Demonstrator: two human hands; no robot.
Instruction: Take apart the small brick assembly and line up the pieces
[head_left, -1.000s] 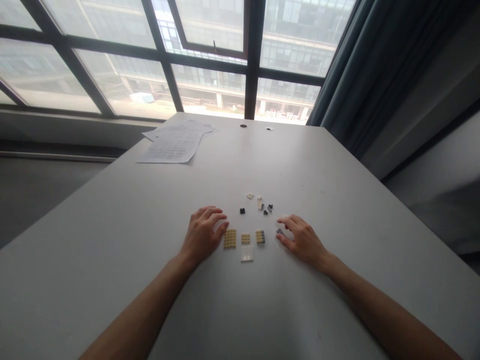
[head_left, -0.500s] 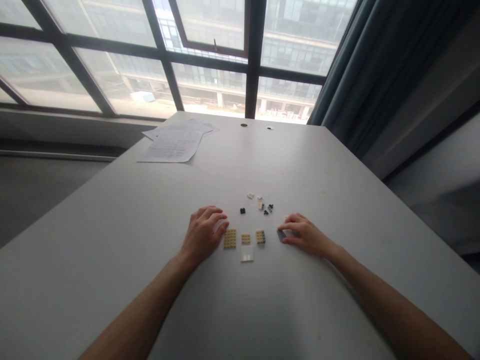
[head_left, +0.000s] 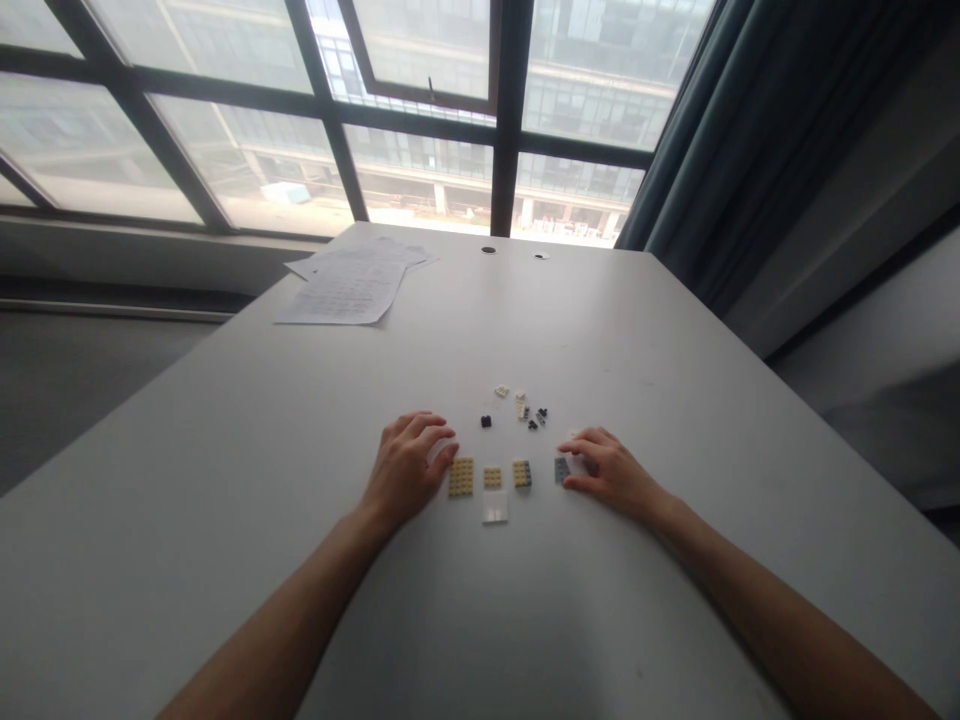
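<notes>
Right hand point(head_left: 611, 470) curled, fingertips pinching small grey studded plate point(head_left: 562, 469) on matte surface point(head_left: 525, 620). Left hand point(head_left: 405, 468) loosely spread, palm down, empty, fingertips beside square tan studded plate point(head_left: 460, 477). Smooth white tile point(head_left: 494, 508) between hands.

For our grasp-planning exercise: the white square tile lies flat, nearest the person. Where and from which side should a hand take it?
Probably pinch the white square tile by its left and right edges, from above. It lies flat and thin, so only edges give purchase; the small tan plate crowds its far edge, while both sides look free.
</notes>
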